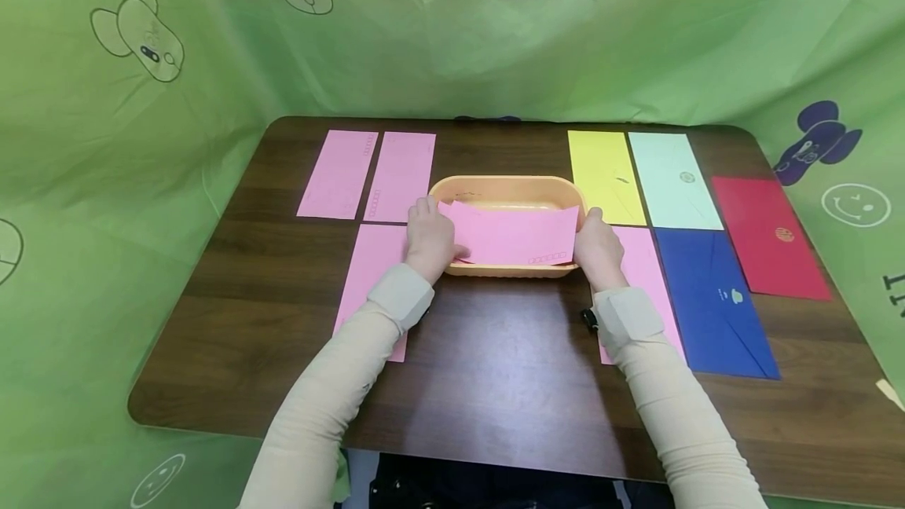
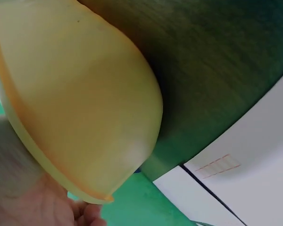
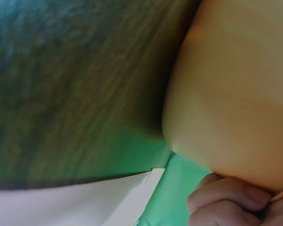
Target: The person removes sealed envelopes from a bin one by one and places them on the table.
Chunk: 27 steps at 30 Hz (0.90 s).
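An orange plastic basket is at the middle of the table, with pink envelopes lying inside it. My left hand grips the basket's left end, its thumb over the rim beside the envelopes. At the opposite end, my right hand holds the rim. The left wrist view shows the basket's smooth outer wall close up, with fingers at its edge. Curled fingers press under the rim in the right wrist view.
Pink envelopes lie flat on the left of the wooden table. To the right are a yellow envelope, a pale green one, a red one, a blue one and a pink one. Green cloth hangs behind.
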Each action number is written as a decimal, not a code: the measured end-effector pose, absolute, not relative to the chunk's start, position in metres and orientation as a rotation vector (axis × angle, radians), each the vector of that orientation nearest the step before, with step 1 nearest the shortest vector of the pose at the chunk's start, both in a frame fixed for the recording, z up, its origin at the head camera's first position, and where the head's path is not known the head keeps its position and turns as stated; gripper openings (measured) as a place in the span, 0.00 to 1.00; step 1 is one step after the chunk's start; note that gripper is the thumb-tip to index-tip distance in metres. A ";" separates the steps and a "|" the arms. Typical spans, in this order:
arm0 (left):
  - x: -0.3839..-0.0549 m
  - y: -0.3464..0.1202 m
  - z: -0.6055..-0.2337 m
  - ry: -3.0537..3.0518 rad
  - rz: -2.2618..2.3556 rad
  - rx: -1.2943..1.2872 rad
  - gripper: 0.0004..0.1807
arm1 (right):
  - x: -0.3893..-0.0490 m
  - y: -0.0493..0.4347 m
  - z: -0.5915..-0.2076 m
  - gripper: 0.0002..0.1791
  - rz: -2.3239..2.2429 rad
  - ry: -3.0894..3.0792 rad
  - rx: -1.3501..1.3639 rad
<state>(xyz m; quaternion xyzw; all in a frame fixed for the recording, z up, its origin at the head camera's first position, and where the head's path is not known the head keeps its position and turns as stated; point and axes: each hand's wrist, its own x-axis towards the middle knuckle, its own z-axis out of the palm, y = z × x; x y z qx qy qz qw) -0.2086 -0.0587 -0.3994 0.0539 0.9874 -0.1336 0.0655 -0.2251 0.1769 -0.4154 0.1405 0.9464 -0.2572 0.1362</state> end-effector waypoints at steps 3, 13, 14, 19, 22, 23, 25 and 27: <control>-0.209 -0.058 -0.397 2.945 -0.463 0.225 0.39 | -0.225 0.177 -0.415 0.18 -0.746 2.740 0.405; -0.211 -0.058 -0.394 2.847 -0.496 0.318 0.37 | -0.225 0.176 -0.416 0.18 -0.749 2.744 0.380; -0.211 -0.058 -0.394 2.848 -0.486 0.322 0.36 | -0.225 0.176 -0.416 0.18 -0.751 2.745 0.378; -0.212 -0.060 -0.396 2.887 -0.405 0.320 0.35 | -0.224 0.177 -0.415 0.18 -0.790 2.754 0.374; -0.212 -0.063 -0.396 2.896 -0.315 0.320 0.35 | -0.223 0.178 -0.416 0.18 -0.802 2.783 0.342; -0.212 -0.063 -0.396 2.896 -0.277 0.319 0.35 | -0.222 0.178 -0.416 0.18 -0.803 2.798 0.325; -0.213 -0.065 -0.396 2.893 -0.200 0.321 0.33 | -0.222 0.178 -0.418 0.19 -0.806 2.822 0.300; -0.212 -0.066 -0.396 2.891 -0.129 0.329 0.31 | -0.221 0.179 -0.419 0.21 -0.812 2.833 0.290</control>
